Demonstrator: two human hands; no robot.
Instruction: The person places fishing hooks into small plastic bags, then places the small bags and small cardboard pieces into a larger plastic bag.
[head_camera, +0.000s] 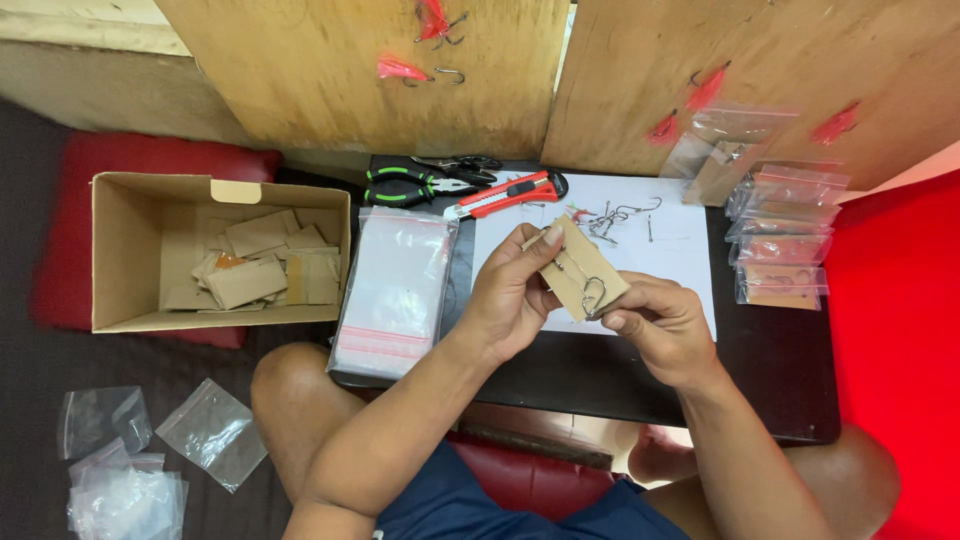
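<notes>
Brown cardboard card (578, 268) with hooks between left hand (508, 298) and right hand (662, 325)

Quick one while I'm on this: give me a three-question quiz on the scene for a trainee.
1. True or false: both hands hold the cardboard piece.
2. What lies nearest the pliers? A) utility knife B) cardboard box C) loose bags on the floor
3. What metal thing sits on the cardboard piece by the right hand?

Key: 1 true, the left hand and right hand both grip it. 2 A. 3 a hook.
</notes>
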